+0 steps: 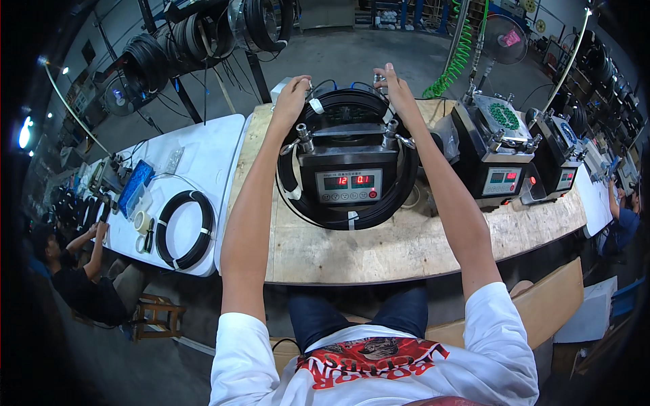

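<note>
Reaching to the far side of the large round coil of smooth black cable (386,214), both hands are part-curled: the left hand (292,99) beside the upper left rim, the right hand (398,95) at the upper right with a finger raised. Whether either grips anything, I cannot tell. The coil lies around the grey metal machine with a red-lit display (349,160), on the pale wooden worktop (325,256). It looks fairly heavy, springy and slightly slippery; opposite sides near the white ties (293,193) seem the best holds.
</note>
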Available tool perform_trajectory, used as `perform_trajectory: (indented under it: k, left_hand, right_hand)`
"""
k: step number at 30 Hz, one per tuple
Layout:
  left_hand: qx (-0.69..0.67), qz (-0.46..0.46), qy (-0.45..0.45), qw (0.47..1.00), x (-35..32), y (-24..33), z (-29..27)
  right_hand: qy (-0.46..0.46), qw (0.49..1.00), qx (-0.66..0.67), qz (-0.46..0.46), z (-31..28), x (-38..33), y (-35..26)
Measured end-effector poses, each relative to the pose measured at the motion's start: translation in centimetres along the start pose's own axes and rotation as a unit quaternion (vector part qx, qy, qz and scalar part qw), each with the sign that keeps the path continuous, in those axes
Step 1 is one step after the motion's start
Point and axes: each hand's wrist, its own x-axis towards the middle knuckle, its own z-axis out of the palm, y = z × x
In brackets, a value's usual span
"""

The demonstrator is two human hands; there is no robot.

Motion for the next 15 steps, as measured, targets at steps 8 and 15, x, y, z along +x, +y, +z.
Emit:
perform_trajectory:
  k: [8, 15]
  left_hand:
    - [-0.032, -0.03, -0.01, 0.999, 0.08, 0.21, -0.08]
    - [-0.021, -0.025, -0.009, 0.999, 0.23, -0.06, -0.19]
  right_hand:
    - [-0.006, 0.999, 0.042, 0.004, -0.25, 0.1, 0.46]
    - [-0.004, 1.0, 0.018, 0.009, -0.19, -0.1, 0.13]
